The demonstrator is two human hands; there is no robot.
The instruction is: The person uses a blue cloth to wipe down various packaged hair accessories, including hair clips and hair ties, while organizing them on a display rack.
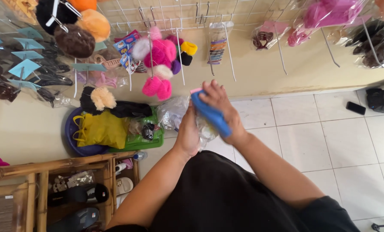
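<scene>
While both clenched: left hand [188, 134] on one clear plastic bag [205, 129], right hand [220, 105] on one blue tool [210, 115]

Crinkled clear plastic bag [202, 129] held between both hands at centre, another clear plastic bag [171, 112] just left of it over the green tray. Light-blue triangular card labels [23, 68] top hanging packs on left wall. Small red-blue printed card packet [126, 45] hangs on the wire grid. Clear sleeve of striped items [218, 49] on a hook, right of centre. Clear bagged pink goods [329, 13] top right; dark bagged goods [379, 47], possibly hair pieces, far right.
</scene>
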